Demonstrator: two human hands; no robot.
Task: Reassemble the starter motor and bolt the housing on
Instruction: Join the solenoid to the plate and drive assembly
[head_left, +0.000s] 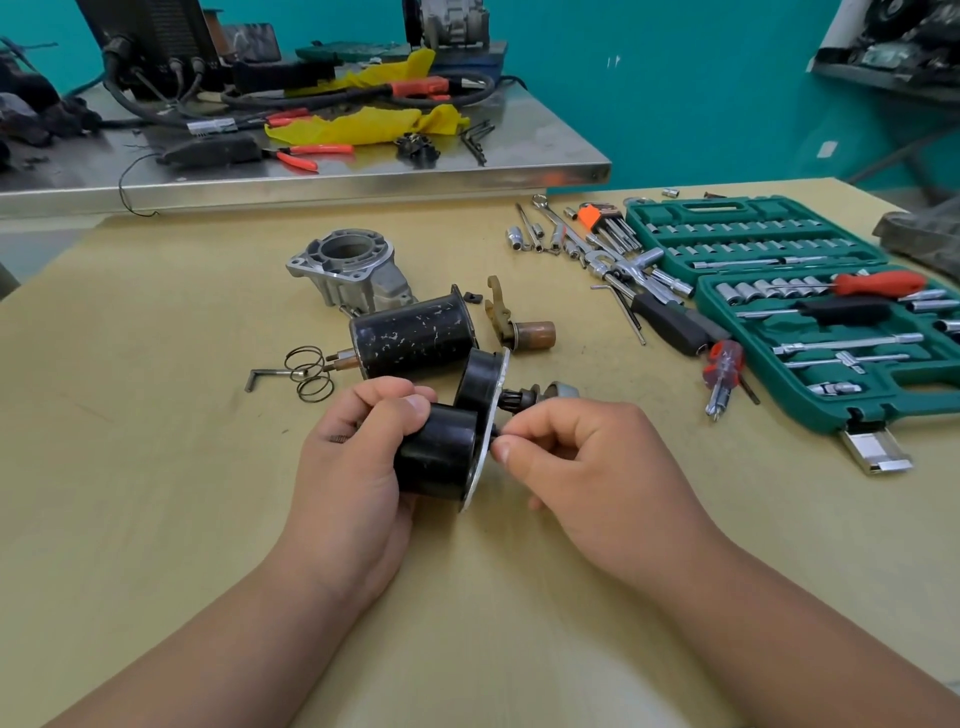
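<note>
I see my left hand (353, 467) curled around the black starter motor body (441, 457), near the middle of the tan table (156, 415). My right hand (587, 462) pinches a small dark piece at its metal end plate. The grey housing (348, 270) lies farther back, well apart from both hands.

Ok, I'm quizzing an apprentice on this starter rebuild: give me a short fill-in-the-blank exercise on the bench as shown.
1. The hand gripping the black cylinder with a metal end plate is the person's ____.
2. The right hand pinches a small dark part at that cylinder's end ____.
3. Two coiled wire springs lie to the ____ of the scratched black motor body.
4. The open plastic socket-set case is coloured ____.
Missing words: left, plate, left, green.
</note>
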